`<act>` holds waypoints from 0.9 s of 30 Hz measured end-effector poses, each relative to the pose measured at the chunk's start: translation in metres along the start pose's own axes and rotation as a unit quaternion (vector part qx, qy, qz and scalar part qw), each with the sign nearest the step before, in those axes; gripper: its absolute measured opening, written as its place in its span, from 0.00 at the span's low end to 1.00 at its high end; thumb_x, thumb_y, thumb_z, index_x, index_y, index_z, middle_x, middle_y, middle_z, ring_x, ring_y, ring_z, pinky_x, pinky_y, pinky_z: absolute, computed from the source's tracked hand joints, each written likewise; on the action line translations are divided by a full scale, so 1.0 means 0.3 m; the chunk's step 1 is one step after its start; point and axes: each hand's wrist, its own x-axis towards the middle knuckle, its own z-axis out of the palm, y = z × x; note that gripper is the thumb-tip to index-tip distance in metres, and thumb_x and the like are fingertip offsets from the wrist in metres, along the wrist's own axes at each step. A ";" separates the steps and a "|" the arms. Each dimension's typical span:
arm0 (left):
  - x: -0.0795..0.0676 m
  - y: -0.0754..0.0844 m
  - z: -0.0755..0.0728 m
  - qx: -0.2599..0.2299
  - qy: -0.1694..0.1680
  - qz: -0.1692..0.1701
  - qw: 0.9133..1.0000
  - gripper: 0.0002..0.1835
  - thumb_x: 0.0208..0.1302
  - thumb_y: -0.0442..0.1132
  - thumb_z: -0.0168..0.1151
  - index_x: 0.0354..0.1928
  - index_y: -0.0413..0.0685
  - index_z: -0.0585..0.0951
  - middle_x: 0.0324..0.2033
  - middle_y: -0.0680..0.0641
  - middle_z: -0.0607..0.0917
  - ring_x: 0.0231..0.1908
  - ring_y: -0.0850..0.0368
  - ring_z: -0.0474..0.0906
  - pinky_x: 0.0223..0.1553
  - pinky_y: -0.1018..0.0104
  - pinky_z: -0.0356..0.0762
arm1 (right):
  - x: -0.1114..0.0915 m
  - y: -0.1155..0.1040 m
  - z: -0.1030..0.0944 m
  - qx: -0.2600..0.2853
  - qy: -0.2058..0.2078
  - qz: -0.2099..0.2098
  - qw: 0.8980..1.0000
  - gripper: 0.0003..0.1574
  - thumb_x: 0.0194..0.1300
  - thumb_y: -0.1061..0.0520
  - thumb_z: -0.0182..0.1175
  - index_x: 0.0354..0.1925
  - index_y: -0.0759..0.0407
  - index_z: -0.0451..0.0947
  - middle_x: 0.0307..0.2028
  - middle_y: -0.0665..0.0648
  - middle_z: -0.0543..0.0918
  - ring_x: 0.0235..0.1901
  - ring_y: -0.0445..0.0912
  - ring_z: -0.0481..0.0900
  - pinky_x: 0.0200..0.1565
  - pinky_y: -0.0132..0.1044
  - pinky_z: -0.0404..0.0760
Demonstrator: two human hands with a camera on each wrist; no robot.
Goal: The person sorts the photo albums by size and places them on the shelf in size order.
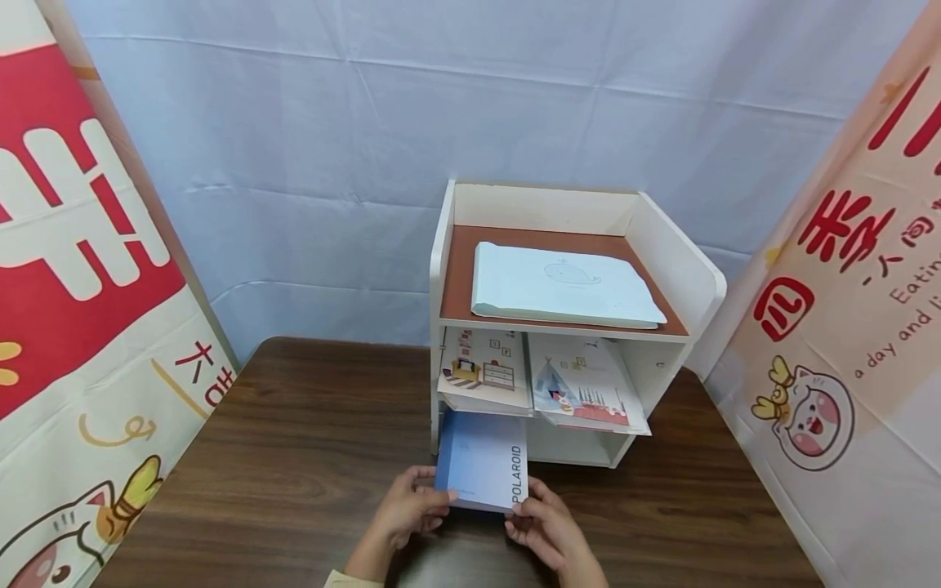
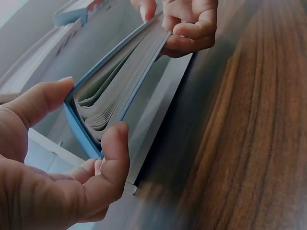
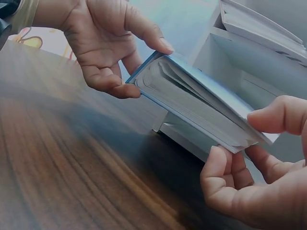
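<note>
A blue-and-white photo album (image 1: pixel 485 461) marked POLAROID lies flat between both hands, its far end inside the bottom compartment of the white shelf unit (image 1: pixel 706 294). My left hand (image 1: pixel 412 508) pinches the near left corner, thumb on the cover and fingers beneath. At the near right corner, my right hand (image 1: pixel 546 527) grips the album in the same way. The wrist views show the album's page edges (image 2: pixel 108 91) facing me, with the left hand (image 3: pixel 108 48) and right hand (image 3: pixel 268 177) at opposite ends. The album's far end is hidden under the middle shelf.
Two illustrated books, one on the left (image 1: pixel 488 371) and one on the right (image 1: pixel 584 384), lie on the middle shelf and jut forward. A white pad with a whale drawing (image 1: pixel 566 286) rests on top. The unit stands on a dark wooden table (image 1: pixel 309 457), with printed cloths at both sides.
</note>
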 end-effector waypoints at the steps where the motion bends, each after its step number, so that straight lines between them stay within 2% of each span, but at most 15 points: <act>1: 0.007 -0.001 -0.002 -0.002 0.001 0.001 1.000 0.37 0.50 0.33 0.70 0.58 0.25 0.61 0.28 0.42 0.79 0.25 0.53 0.78 0.26 0.62 0.78 | 0.004 -0.002 0.000 -0.003 0.002 -0.003 1.000 0.33 0.54 0.73 0.48 0.59 0.68 0.56 0.37 0.58 0.76 0.33 0.48 0.72 0.37 0.39 0.74; 4: 0.025 -0.001 -0.006 -0.009 0.001 0.001 1.000 0.37 0.50 0.33 0.69 0.58 0.23 0.61 0.28 0.42 0.79 0.26 0.54 0.78 0.26 0.62 0.78 | 0.016 -0.005 0.000 -0.002 0.011 -0.008 1.000 0.26 0.55 0.72 0.48 0.54 0.70 0.61 0.34 0.58 0.77 0.32 0.48 0.73 0.37 0.39 0.74; 8: 0.046 0.001 -0.012 -0.010 0.006 -0.002 1.000 0.37 0.49 0.32 0.69 0.57 0.21 0.61 0.27 0.42 0.80 0.26 0.54 0.78 0.25 0.62 0.78 | 0.029 -0.007 0.000 0.015 0.011 -0.006 1.000 0.15 0.57 0.73 0.48 0.45 0.67 0.69 0.32 0.58 0.77 0.32 0.48 0.73 0.38 0.39 0.73; 16: 0.092 0.007 -0.012 -0.015 0.013 -0.016 1.000 0.36 0.49 0.32 0.69 0.56 0.21 0.64 0.27 0.43 0.81 0.26 0.54 0.78 0.26 0.63 0.78 | 0.062 -0.011 -0.009 0.063 0.008 0.003 0.998 0.15 0.60 0.73 0.44 0.42 0.62 0.70 0.32 0.57 0.76 0.32 0.47 0.72 0.40 0.39 0.72; 23: 0.119 0.025 -0.009 -0.017 0.013 -0.036 0.999 0.34 0.50 0.32 0.68 0.56 0.21 0.64 0.29 0.43 0.81 0.28 0.53 0.79 0.26 0.65 0.77 | 0.089 -0.020 -0.011 0.078 0.017 0.006 0.997 0.14 0.61 0.72 0.44 0.43 0.62 0.67 0.31 0.57 0.75 0.32 0.47 0.72 0.40 0.38 0.72; 27: 0.148 0.014 -0.013 -0.021 0.020 -0.042 0.999 0.34 0.50 0.32 0.69 0.56 0.23 0.65 0.30 0.43 0.82 0.28 0.53 0.79 0.25 0.65 0.77 | 0.103 -0.025 -0.008 0.083 0.031 0.008 0.996 0.14 0.61 0.72 0.44 0.44 0.63 0.66 0.30 0.58 0.74 0.31 0.47 0.71 0.39 0.38 0.72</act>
